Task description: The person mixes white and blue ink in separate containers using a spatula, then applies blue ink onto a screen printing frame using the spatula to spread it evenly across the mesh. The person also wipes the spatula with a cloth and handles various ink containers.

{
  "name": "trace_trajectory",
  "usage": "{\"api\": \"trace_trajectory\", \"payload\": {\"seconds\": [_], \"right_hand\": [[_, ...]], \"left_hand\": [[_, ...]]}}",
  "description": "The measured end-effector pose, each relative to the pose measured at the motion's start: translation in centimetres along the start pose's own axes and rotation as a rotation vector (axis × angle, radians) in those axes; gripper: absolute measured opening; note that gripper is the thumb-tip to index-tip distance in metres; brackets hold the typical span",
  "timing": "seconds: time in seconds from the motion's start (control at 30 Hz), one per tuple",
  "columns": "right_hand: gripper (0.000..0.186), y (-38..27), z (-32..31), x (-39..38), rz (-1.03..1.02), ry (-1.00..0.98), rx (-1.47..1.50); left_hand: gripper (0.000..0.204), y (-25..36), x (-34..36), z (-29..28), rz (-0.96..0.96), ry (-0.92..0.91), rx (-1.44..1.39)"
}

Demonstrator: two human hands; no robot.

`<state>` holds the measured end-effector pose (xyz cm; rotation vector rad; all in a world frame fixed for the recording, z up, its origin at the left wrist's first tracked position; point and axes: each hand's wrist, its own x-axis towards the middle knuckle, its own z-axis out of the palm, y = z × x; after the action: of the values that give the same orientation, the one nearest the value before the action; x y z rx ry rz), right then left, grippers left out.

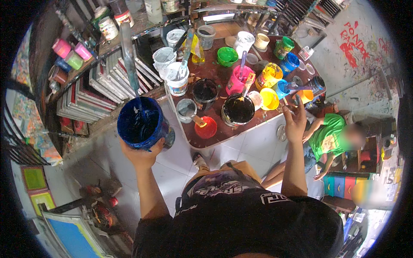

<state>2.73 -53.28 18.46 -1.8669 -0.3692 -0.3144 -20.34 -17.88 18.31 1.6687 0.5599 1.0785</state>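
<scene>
Paint (140, 122), dark blue and glossy, coats the inside of a round, deep-blue plastic bucket (159, 122), which is held off the left end of the table, over the floor. A long, flat, grey stirring blade (129, 64) stands up out of the bucket, its lower end in the paint. The left hand (143, 154) grips the bucket from the near side, fingers wrapped around its wall. The right hand (295, 124) is open and holds nothing, its fingers spread by the right edge of the dark red-brown wooden table (223, 132); from this steep angle it is hard to tell whether the fingertips touch anything there. Just beyond those fingers is a small orange plastic cup (305, 95), with a round yellow plastic cup (269, 99) to its left. Near the table's front edge sit a round black paint pot (234, 123) with a brush in it and a shallow red plastic bowl (206, 136). Behind them are a bright pink plastic pot (233, 88), a small green plastic bowl (227, 62) and a paint-smeared white plastic tub (178, 89). Pale-edged flat panels (99, 84) stand packed together beyond the bucket, and at the right a person in a bright green T-shirt (327, 135) sits low beside the table.
</scene>
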Motion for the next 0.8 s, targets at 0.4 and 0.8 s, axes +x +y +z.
{"api": "trace_trajectory", "payload": {"seconds": [0.4, 0.8], "right_hand": [[0.062, 3.6, -0.7, 9.6, 0.048, 0.072, 0.338], [0.055, 10.1, -6.8, 20.1, -0.048, -0.095, 0.257]], "left_hand": [[0.084, 0.8, 8.5, 24.4, -0.086, -0.072, -0.318], [0.08, -6.7, 11.4, 38.5, -0.062, 0.228, 0.087]]}}
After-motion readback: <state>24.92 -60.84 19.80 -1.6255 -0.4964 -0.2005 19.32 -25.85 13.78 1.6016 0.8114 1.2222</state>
